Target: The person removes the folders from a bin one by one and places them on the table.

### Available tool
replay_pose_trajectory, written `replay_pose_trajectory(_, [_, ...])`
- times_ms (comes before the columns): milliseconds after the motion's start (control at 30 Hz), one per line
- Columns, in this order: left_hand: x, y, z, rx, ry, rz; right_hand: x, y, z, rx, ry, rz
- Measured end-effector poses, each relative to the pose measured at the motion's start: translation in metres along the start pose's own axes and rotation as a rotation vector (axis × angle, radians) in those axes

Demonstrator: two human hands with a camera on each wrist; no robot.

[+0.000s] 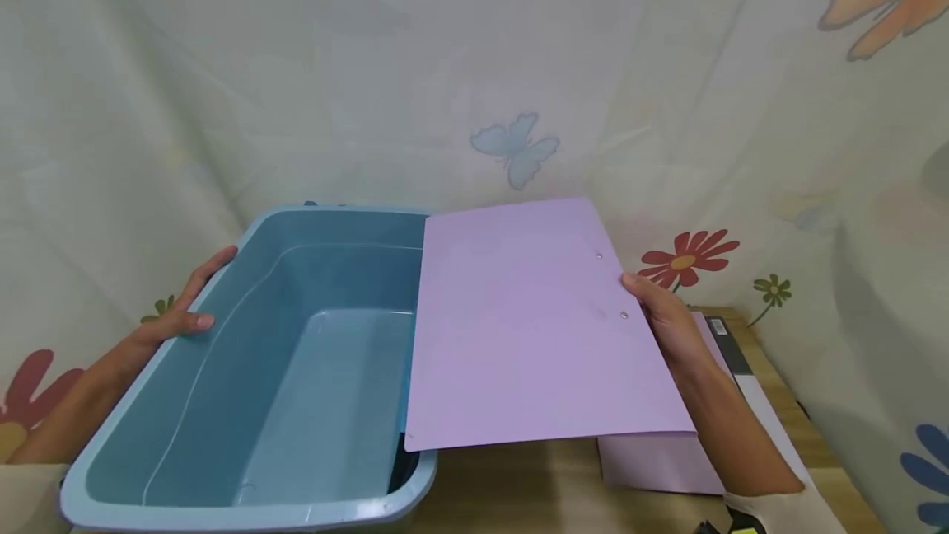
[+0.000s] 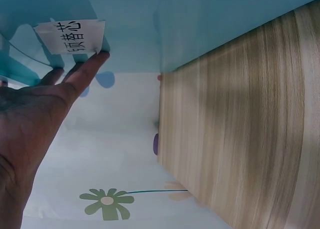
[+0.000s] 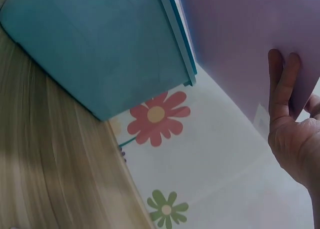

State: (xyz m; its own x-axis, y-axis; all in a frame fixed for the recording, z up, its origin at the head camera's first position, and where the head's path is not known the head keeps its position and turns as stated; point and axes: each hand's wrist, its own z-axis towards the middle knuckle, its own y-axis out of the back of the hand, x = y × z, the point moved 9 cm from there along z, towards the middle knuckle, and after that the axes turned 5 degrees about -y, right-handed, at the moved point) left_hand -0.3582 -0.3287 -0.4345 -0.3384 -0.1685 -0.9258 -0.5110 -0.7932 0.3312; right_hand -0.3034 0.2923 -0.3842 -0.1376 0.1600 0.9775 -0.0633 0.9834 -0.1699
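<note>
Two hands working: right hand (image 1: 667,321) is gripping purple folder (image 1: 534,320) at center frame; left hand (image 1: 185,307), fingers straight, is resting on blue bin (image 1: 245,369) rim.

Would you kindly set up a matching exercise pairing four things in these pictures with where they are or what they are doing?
Things:
1. bin
2. folder
3. left hand
4. right hand

States:
A. grips the lilac sheet's right edge
B. rests on the blue rim's left side
C. lilac, held partly over the blue container
D. blue, open, on the wooden table

Pairs: 1-D, 2-C, 3-B, 4-A
</note>
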Motion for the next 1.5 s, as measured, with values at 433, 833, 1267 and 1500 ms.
replay_pose_trajectory(433, [0.007,0.001,0.000,-0.005,-0.001,0.068,-0.021,0.032,-0.011,-0.016,0.008,-0.058])
replay_pose_trajectory(833, [-0.004,-0.003,-0.002,-0.008,-0.006,0.040,-0.021,0.041,-0.010,0.039,0.034,0.000])
replay_pose_trajectory(1267, [0.000,0.002,0.002,-0.043,-0.013,0.136,-0.043,0.073,-0.011,-0.093,-0.076,0.010])
replay_pose_trajectory(1500, [-0.004,-0.001,0.003,-0.017,-0.033,0.097,-0.059,0.093,-0.014,-0.157,-0.139,-0.007])
